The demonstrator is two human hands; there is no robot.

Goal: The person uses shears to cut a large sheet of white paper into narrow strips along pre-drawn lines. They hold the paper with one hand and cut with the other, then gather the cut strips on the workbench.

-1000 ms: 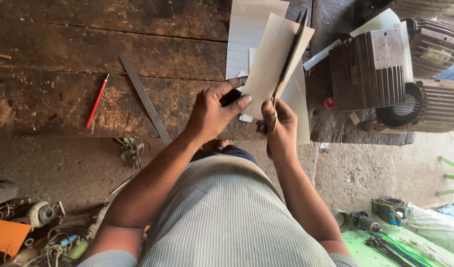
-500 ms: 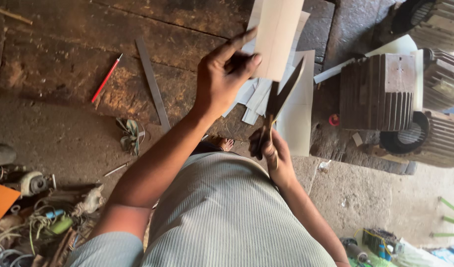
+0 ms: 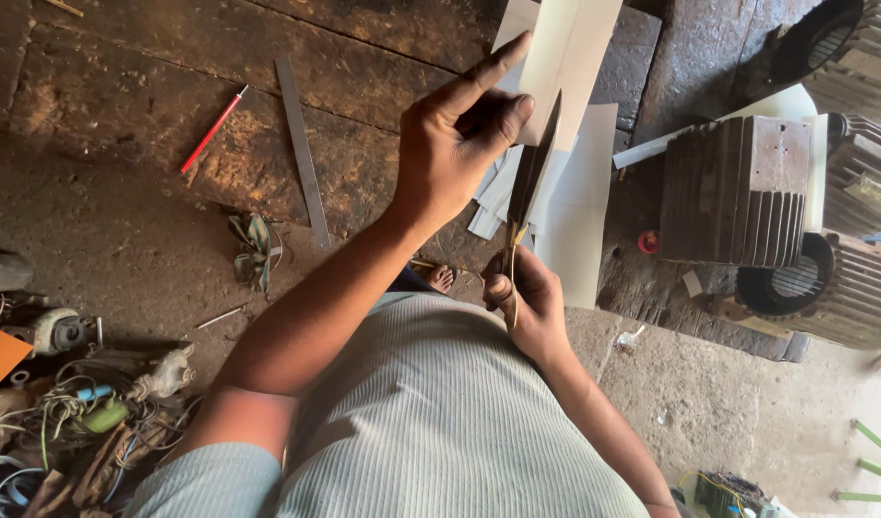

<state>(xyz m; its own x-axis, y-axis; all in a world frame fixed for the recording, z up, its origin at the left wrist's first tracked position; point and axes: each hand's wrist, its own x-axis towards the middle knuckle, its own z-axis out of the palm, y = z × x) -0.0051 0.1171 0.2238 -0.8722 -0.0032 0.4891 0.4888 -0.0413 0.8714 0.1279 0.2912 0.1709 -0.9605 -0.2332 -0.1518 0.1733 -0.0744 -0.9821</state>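
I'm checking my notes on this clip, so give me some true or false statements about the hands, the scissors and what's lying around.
1. The left hand holds a pale sheet up. True.
2. The right hand grips scissors by the handles. True.
3. The scissors lie flat on the ground. False: their blades point up along the sheet's edge.
4. A red pencil lies on the wooden board. True.
5. The metal ruler is in the left hand. False: it lies on the board, right of the pencil.
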